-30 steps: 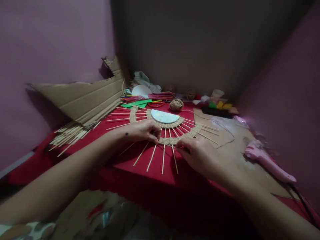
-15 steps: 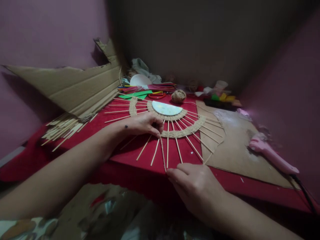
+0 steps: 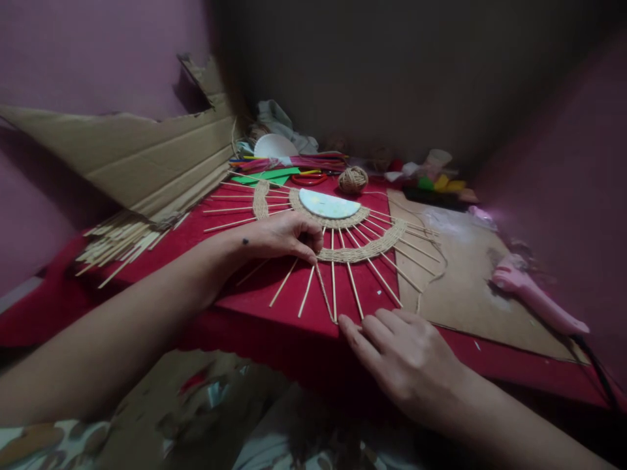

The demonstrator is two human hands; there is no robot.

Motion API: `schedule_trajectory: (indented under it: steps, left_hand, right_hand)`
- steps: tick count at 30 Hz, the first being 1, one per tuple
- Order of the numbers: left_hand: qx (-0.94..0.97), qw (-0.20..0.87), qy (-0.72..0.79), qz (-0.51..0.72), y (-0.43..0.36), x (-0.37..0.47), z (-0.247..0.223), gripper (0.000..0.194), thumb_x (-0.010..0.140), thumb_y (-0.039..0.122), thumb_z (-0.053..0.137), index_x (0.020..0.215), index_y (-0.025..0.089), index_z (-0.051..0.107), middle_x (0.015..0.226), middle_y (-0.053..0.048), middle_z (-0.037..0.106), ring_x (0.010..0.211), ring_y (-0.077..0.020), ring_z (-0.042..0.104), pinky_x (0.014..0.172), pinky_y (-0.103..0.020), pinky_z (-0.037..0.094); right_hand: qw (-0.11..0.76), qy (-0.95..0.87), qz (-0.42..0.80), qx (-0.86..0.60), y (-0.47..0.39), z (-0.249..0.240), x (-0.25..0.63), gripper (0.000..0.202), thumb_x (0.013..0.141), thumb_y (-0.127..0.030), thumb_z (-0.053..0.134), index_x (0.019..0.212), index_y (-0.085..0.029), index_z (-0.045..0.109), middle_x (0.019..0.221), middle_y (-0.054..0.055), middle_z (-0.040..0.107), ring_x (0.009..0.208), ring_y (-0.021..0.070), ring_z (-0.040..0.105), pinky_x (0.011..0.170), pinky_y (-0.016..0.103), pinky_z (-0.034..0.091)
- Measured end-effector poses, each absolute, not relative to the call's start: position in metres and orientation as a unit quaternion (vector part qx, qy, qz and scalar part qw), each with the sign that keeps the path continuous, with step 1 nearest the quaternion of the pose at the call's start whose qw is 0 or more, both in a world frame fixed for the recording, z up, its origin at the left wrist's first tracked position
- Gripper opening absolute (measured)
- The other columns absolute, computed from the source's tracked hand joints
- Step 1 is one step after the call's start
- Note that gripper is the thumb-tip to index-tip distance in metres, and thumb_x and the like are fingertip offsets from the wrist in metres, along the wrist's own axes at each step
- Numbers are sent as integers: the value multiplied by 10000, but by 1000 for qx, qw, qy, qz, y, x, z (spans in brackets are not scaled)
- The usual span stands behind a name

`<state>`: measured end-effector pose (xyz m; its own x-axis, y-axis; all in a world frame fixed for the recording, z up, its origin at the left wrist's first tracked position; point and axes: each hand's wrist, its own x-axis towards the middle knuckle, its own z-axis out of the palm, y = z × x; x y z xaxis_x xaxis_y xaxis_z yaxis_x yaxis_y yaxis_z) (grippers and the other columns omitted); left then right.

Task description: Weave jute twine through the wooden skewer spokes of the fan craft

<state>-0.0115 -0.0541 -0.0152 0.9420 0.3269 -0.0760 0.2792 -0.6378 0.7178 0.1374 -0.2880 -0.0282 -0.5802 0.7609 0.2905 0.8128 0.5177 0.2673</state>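
Observation:
A half-round frame of thin wooden sticks [image 3: 349,287] fans out from a pale blue half-disc [image 3: 329,203] on the red cloth. Two bands of jute twine run across the sticks, and the outer woven band [image 3: 365,252] curves under my left hand [image 3: 294,236]. My left hand is closed, thumb and fingers pinching this band where a loose strand starts; the exact grip is partly hidden. That strand of jute twine [image 3: 325,294] slants down to the fingertips of my right hand [image 3: 399,349], which pinch it near the table's front edge, beside the stick ends.
A ball of twine [image 3: 353,179] sits behind the frame, near red-handled scissors [image 3: 309,178] and green strips [image 3: 267,176]. Bundled sticks [image 3: 122,241] lie left below leaning cardboard [image 3: 147,160]. To the right, a pink glue gun [image 3: 536,294] rests by a flat cardboard sheet [image 3: 465,287].
My right hand has moved slightly right and up with the twine, whose end now crosses the foot of a stick. The left hand keeps its pinch. The view has tilted slightly.

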Motion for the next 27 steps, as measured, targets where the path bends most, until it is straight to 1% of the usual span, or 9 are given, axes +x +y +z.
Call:
schedule_trajectory:
  steps: [6, 10, 12, 15, 18, 22, 25, 27]
  left_hand:
    - [905, 385, 180, 35, -56, -12, -14, 231, 676, 348, 701, 803, 163, 647, 736, 2, 649, 692, -127, 579, 628, -226, 426]
    - [911, 368, 186, 27, -57, -13, -11, 232, 687, 355, 689, 812, 163, 652, 742, 2, 651, 706, -129, 588, 627, -220, 429]
    - [913, 361, 187, 22, -57, -13, -10, 224, 696, 356, 681, 814, 168, 654, 757, -2, 656, 720, -133, 593, 636, -222, 435]
    - [915, 355, 191, 20, -58, -13, -8, 220, 701, 358, 675, 818, 172, 657, 778, -10, 662, 741, -145, 599, 653, -235, 446]
    - [914, 358, 188, 21, -58, -13, -7, 220, 710, 359, 670, 829, 175, 655, 792, -12, 665, 754, -149, 604, 664, -239, 454]
    - [917, 358, 176, 24, -58, -15, -7, 201, 729, 354, 668, 817, 173, 652, 804, -10, 671, 771, -147, 609, 708, -248, 461]
    - [916, 354, 183, 43, -58, -17, -6, 207, 768, 371, 632, 833, 175, 649, 795, -5, 674, 776, -147, 604, 708, -255, 455]
    - [917, 333, 202, 81, -58, -17, -3, 210, 792, 379, 599, 826, 175, 639, 770, 2, 670, 779, -145, 592, 706, -253, 445]
  right_hand:
    - [52, -854, -227, -466, -284, -24, 143, 324, 850, -80, 418, 1070, -59, 655, 670, 60, 592, 576, 173, 505, 508, 318, 333]
    - [69, -827, -231, -508, -274, -15, 155, 277, 865, -91, 414, 935, -119, 680, 632, 48, 597, 552, 150, 493, 504, 298, 304]
    - [73, -802, -216, -552, -264, -8, 167, 274, 876, -124, 409, 837, -162, 678, 617, 39, 599, 529, 135, 475, 495, 286, 275]
    - [87, -740, -203, -635, -243, 3, 191, 262, 876, -224, 448, 731, -199, 666, 615, 31, 618, 536, 124, 473, 509, 276, 261]
    - [119, -714, -145, -675, -224, 11, 212, 229, 860, -264, 482, 754, -214, 679, 643, 17, 641, 563, 122, 494, 539, 265, 292]
    - [158, -706, -32, -689, -211, 6, 225, 174, 831, -238, 520, 778, -210, 683, 671, -1, 647, 570, 105, 502, 561, 243, 331]
    - [167, -703, -20, -691, -211, -6, 227, 165, 835, -234, 528, 769, -198, 675, 707, 10, 652, 604, 109, 515, 587, 243, 347]
    - [163, -704, -28, -691, -213, -13, 227, 170, 844, -238, 527, 757, -193, 667, 706, 14, 648, 618, 113, 518, 602, 246, 351]
